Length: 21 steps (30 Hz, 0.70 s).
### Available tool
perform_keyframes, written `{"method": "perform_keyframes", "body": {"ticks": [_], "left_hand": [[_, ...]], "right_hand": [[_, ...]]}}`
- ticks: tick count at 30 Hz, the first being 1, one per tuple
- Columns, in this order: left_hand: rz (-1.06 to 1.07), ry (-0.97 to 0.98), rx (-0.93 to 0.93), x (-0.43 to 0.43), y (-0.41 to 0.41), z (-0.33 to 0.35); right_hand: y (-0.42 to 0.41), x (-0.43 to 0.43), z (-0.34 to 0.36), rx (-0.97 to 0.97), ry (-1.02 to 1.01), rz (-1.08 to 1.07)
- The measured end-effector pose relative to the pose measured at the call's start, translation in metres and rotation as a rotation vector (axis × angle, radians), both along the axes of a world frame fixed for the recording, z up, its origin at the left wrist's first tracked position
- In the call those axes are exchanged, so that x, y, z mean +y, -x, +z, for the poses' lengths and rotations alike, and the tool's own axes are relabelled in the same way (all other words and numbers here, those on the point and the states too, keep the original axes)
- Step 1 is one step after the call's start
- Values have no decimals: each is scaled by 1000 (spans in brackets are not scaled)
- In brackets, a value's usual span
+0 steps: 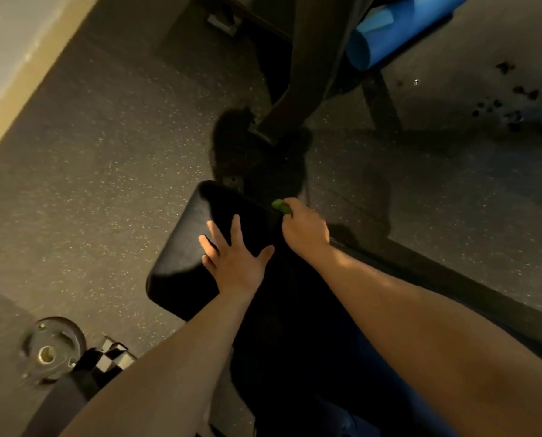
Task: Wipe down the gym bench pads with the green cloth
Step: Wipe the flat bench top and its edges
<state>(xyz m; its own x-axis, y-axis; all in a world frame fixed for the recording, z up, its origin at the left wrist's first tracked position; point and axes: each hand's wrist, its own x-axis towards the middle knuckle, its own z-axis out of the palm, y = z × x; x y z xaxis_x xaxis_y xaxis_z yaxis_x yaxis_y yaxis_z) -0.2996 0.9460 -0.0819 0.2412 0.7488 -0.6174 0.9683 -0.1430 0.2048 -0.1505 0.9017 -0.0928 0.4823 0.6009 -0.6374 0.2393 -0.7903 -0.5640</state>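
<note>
A black bench pad point(181, 263) lies below me in the middle of the view. My left hand point(231, 257) rests flat on its top with the fingers spread. My right hand point(304, 231) is at the pad's right edge, curled round the green cloth point(280, 205). Only a small bunched end of the cloth shows past the fingers; the rest is hidden in the hand. The lower part of the pad is in deep shadow between my forearms.
Speckled dark rubber floor point(105, 171) surrounds the bench. A blue padded machine point(386, 36) on a black frame stands at the top right. A round metal fitting point(50, 351) sits at the lower left. A pale wall point(7, 42) runs along the upper left.
</note>
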Motion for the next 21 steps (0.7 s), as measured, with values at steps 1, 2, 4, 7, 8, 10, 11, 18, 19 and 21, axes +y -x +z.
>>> {"method": "perform_keyframes", "body": {"ticks": [1, 2, 4, 7, 8, 10, 11, 18, 19, 21], "left_hand": [[6, 7, -13, 11, 8, -1], [4, 10, -21, 16, 15, -2], [-7, -31, -26, 22, 21, -4], [-14, -108, -50, 34, 28, -8], [8, -107, -65, 41, 30, -7], [42, -66, -62, 57, 34, -7], [45, -40, -44, 63, 35, -6], [4, 85, -55, 76, 38, 2], [7, 95, -69, 77, 40, 1], [11, 98, -83, 76, 40, 0]], "right_hand": [[9, 23, 0, -1, -11, 30], [17, 41, 0, -4, -19, 58], [31, 69, 3, -30, -54, 111], [43, 84, 2, -69, -64, 150], [44, 82, 1, -75, -53, 150], [40, 71, 0, -75, -22, 99], [37, 64, 1, -87, 2, 62], [17, 74, -5, -9, 235, -9], [17, 85, -7, 11, 240, -7], [20, 110, -13, 31, 235, -3]]}}
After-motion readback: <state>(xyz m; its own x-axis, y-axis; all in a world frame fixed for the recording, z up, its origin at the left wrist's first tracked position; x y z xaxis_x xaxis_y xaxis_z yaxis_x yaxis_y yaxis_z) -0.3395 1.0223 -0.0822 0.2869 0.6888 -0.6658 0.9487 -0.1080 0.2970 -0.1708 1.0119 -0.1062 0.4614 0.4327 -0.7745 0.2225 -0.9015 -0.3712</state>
